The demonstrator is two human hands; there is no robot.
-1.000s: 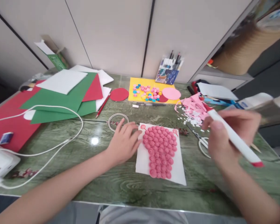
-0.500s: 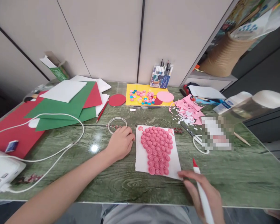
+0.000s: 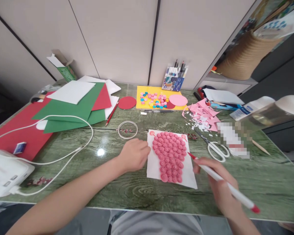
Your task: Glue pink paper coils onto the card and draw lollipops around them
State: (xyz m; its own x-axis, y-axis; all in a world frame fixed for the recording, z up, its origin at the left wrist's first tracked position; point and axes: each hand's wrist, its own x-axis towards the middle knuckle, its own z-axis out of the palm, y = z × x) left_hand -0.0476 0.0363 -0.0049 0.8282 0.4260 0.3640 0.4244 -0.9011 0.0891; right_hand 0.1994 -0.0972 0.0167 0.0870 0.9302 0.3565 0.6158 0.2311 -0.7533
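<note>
A white sheet (image 3: pixel 189 181) lies before me, with a block of pink rolled paper coils (image 3: pixel 170 156) on it. Small red spiral lollipop drawings (image 3: pixel 152 133) mark its two upper corners. My left hand (image 3: pixel 134 155) rests with curled fingers against the sheet's left edge; whatever might be inside them is hidden. My right hand (image 3: pixel 221 178) grips a white-barrelled red marker (image 3: pixel 237 192). The marker's red tip points left, by the right edge of the sheet.
Beyond the sheet lie a tape ring (image 3: pixel 127 138) and a yellow card (image 3: pixel 143 106) with coloured pieces. Scissors (image 3: pixel 218 151) and pink paper scraps (image 3: pixel 205 112) are at the right. At left are coloured papers (image 3: pixel 66 117), a white cable (image 3: pixel 92 132) and a power strip (image 3: pixel 11 174).
My right hand has left the sheet's lower right corner and moved up, swinging the marker tip leftward to the sheet's right edge. My left hand stays by the left edge.
</note>
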